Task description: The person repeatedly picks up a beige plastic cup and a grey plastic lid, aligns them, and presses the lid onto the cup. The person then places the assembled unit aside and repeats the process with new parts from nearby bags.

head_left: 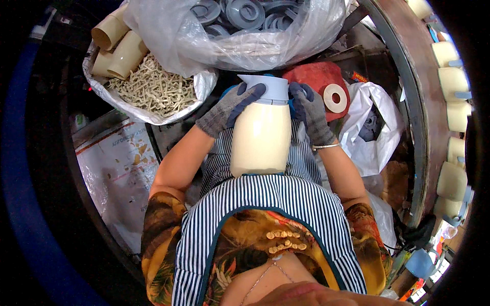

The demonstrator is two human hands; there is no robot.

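a cream jug (260,137) is gripped at its grey top by the gloved left hand (229,108) and right hand (309,113), fingers curled.

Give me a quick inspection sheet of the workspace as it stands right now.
Surface: the person's lap, covered by a striped apron; no table seen.
Job's things: cream jug body resting upright on the lap, pale blue-grey spouted top on it.
Hands: left hand and right hand, both in grey gloves, grip the top from either side.
Clutter: clear bag of grey lids; sack of cream small parts; cream tubes; tape roll on a red block.
Cables: nothing seen.
Surroundings: row of cream jug bodies along a curved rail at right.
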